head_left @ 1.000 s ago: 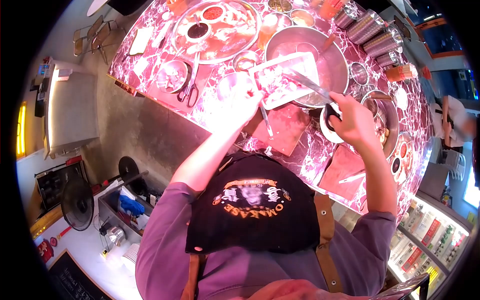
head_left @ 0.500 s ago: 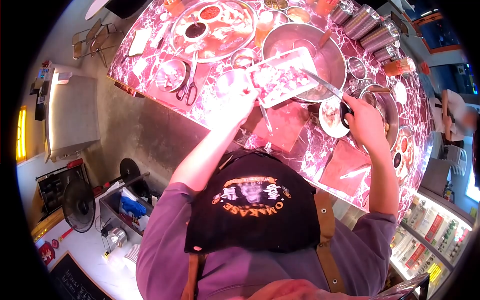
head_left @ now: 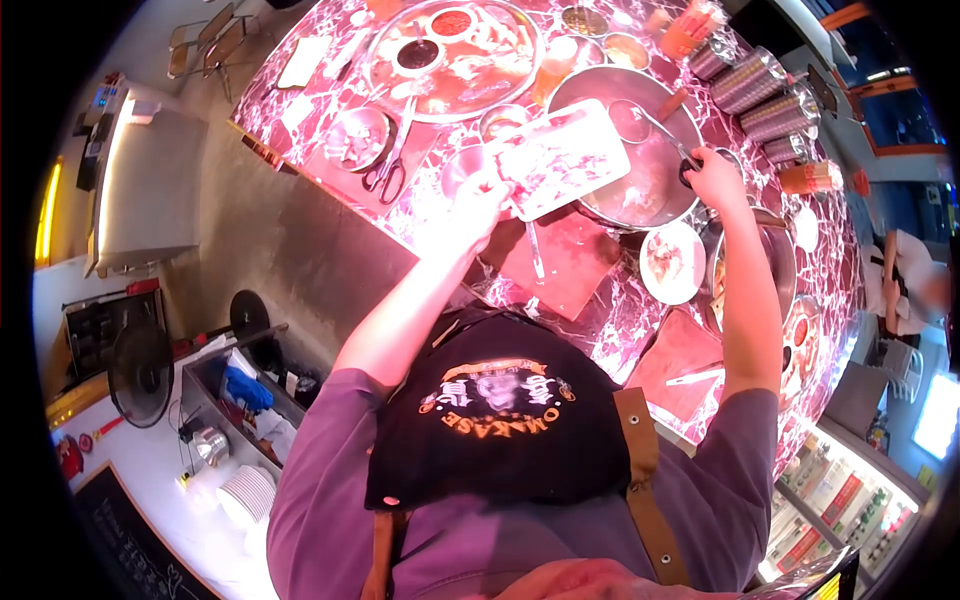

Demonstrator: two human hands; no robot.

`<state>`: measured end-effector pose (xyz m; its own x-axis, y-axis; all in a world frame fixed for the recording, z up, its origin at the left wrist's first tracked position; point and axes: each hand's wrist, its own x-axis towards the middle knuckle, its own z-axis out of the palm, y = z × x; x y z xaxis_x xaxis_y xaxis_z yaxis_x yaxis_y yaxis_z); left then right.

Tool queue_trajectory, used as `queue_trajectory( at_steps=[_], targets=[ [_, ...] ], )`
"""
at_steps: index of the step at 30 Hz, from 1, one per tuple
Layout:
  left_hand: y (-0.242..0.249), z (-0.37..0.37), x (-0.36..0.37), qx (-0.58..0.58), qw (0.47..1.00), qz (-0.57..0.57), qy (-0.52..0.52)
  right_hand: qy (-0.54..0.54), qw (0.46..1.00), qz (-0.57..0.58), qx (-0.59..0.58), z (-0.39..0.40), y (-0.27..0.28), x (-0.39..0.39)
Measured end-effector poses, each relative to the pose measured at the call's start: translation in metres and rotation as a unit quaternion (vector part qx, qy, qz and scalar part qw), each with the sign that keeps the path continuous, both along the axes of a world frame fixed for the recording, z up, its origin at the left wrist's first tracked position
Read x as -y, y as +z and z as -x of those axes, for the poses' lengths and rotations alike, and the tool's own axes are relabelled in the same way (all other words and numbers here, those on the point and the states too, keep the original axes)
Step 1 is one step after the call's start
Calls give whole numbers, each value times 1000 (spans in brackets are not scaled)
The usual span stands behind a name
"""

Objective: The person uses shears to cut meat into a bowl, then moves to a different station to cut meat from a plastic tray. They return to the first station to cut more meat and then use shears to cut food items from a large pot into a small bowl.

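White tray (head_left: 615,142): left hand (head_left: 482,205) pinches its near corner, far end over pot (head_left: 575,88). Right hand (head_left: 717,180) grips black-handled scissors (head_left: 664,134).

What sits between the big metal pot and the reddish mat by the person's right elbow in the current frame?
A white plate with food on it lies between the pot and the mat, as the head view shows.

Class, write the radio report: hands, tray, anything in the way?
Left hand gripping white tray. Right hand holding scissors, blades over pot. Tray loaded with cut pieces, hiding part of pot. No obstruction apparent.
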<state>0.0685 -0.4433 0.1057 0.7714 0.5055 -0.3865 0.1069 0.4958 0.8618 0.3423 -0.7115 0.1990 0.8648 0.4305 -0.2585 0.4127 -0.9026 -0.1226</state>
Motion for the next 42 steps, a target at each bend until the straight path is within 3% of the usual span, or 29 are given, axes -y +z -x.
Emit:
queue_trajectory(
  at_steps=[4, 8, 9, 13, 15, 20, 23, 25, 27, 31, 33, 34, 35, 37, 42],
  targets=[
    [-17, -1, -9, 11, 998, 63, -11, 6, 999, 26, 45, 3, 14, -12],
    [-28, -1, -13, 2, 999, 34, -37, 55, 991, -115, 49, 64, 91, 11],
    [-30, -3, -13, -2, 999, 1, -52, 43, 994, -97, -7, 82, 112, 6],
    [-10, -6, -1, -11, 995, -52, -81, 248, 953, -171, 43, 131, 85, -7],
    [-7, -7, 4, -22, 993, -65, -93, 240, 967, -76, 28, 147, 77, -20],
    [0, -5, 9, -55, 992, -75, -89, 178, 976, -26, 120, 141, 90, 5],
    [-8, -7, 7, -51, 988, -102, -107, 216, 972, -52, 80, 164, 108, -10],
    [-21, -10, 7, -37, 979, -149, -135, 283, 944, -112, 129, 170, 89, -21],
    [-19, -11, 10, -26, 978, -152, -139, 264, 946, -61, 175, 172, 67, -34],
    [-23, -10, 9, -20, 986, -105, -126, 285, 927, -101, 224, 166, 53, -21],
    [-15, -9, 10, -23, 990, -79, -117, 272, 927, -172, 191, 156, 52, -1],
    [-10, -9, 10, -26, 992, -55, -111, 108, 956, -271, -43, 142, 33, 18],
    [-9, -10, 9, -25, 992, -54, -108, 209, 956, -186, 87, 144, 61, 18],
    [-8, -14, 9, -38, 993, -52, -99, 52, 981, -161, -94, 136, 92, 22],
    [-2, -14, 6, -17, 997, -18, -67, -9, 951, -278, -133, 69, 67, 53]
  ],
)
